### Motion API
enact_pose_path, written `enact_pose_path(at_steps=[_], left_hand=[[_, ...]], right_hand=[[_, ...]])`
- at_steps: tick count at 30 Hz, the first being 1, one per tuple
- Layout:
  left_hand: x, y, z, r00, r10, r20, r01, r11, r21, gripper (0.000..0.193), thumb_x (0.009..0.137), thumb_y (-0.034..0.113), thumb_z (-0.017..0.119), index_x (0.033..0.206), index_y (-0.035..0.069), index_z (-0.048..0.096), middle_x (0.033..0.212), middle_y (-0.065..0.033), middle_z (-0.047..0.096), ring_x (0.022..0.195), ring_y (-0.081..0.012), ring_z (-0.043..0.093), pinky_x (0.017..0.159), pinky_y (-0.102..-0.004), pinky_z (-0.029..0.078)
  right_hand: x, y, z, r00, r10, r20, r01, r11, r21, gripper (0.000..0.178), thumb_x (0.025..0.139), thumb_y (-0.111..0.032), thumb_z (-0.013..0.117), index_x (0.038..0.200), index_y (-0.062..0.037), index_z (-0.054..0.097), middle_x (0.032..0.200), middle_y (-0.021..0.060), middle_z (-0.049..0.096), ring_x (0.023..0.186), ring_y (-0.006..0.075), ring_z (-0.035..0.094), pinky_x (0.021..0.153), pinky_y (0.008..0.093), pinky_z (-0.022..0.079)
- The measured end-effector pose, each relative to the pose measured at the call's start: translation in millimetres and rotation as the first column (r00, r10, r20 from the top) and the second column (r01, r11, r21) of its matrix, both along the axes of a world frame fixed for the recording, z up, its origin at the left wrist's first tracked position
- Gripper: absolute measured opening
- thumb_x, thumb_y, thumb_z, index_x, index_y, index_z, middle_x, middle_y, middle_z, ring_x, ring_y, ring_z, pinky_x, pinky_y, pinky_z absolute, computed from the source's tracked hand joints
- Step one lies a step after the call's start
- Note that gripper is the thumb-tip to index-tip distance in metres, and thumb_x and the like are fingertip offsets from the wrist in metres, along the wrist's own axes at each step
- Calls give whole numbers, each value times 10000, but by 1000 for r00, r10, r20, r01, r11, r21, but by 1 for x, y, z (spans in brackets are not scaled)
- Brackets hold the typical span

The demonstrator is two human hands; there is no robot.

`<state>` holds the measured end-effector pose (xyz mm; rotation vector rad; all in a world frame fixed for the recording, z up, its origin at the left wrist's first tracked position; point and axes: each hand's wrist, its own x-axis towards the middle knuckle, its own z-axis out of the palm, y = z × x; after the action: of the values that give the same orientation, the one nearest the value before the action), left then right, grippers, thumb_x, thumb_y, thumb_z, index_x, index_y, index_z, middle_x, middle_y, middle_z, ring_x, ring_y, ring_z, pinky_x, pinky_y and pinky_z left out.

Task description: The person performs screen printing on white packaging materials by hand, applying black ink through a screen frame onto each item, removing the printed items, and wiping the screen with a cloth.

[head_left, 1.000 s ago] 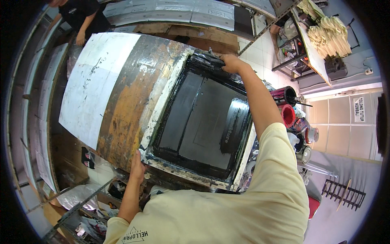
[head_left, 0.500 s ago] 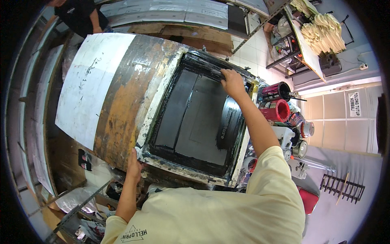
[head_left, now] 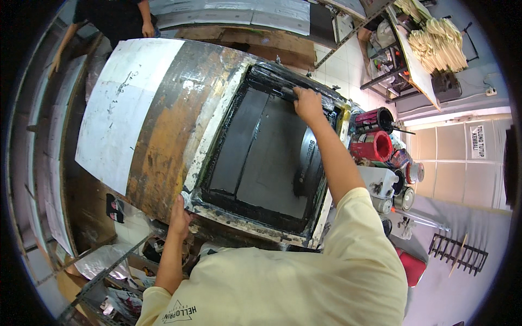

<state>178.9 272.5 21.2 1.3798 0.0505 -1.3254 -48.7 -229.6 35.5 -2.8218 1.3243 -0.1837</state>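
Note:
A screen printing frame [head_left: 191, 176] with pale, ink-stained edges lies on the table. Its mesh [head_left: 277, 157] is dark grey, bordered in black, with a shiny black ink patch [head_left: 309, 163] bearing lettering at the right. Near the frame's far side my right hand [head_left: 309, 106] is closed over a black, ink-covered squeegee [head_left: 284, 92]; the hand partly hides it. At the near left corner my left hand [head_left: 179, 218] grips the frame's edge, thumb on top, its other fingers partly hidden.
White sheeting [head_left: 128, 103] covers the left end of the stained table [head_left: 163, 125]. Ink cans [head_left: 375, 145] and a white jug [head_left: 376, 182] crowd the right side. A co-worker [head_left: 117, 19] stands far left. Pale gloves or cloths [head_left: 437, 46] lie on the far right shelf.
My right hand has shifted very slightly along the frame's far side, its wrist more bent. The left hand stays at the corner. The co-worker has moved, with both arms now showing.

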Motion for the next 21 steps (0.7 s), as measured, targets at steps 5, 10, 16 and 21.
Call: enact_pose_path(at_steps=[5, 10, 16, 21], left_hand=[[3, 3, -2, 997, -22, 68, 23, 999, -23, 599, 1078, 502, 493, 1505, 87, 429, 1407, -71, 592, 1211, -232, 625, 942, -449, 530], [6, 5, 13, 994, -74, 84, 78, 995, -54, 606, 1016, 283, 658, 1518, 51, 410, 1389, -77, 582, 1172, -212, 617, 929, -416, 535], [10, -7, 32, 937, -206, 282, 231, 971, -56, 711, 881, 175, 810, 1475, 20, 453, 1317, -73, 610, 1162, -193, 607, 1003, -349, 492], [12, -4, 41, 858, -346, 380, 371, 929, 9, 822, 759, 165, 916, 1438, -2, 485, 1291, -82, 630, 1183, -218, 604, 1043, -366, 469]], right_hand=[[-8, -9, 5, 998, 9, -62, -5, 997, 71, 411, 855, -132, 700, 1265, -154, 690, 1130, 111, 745, 1131, 323, 670, 957, 555, 450], [-25, -21, 17, 986, -48, 158, 6, 967, 254, 419, 825, -166, 728, 1233, -78, 690, 1142, 186, 733, 1102, 395, 674, 966, 508, 504], [-112, -51, -25, 708, -330, 624, 54, 906, 419, 489, 846, -130, 774, 1297, 14, 652, 1165, 202, 737, 1050, 307, 713, 965, 374, 528], [-127, -11, 2, 305, -587, 750, -165, 743, 649, 318, 974, 23, 634, 1291, 9, 612, 1128, 74, 717, 955, 131, 669, 866, 272, 532]])
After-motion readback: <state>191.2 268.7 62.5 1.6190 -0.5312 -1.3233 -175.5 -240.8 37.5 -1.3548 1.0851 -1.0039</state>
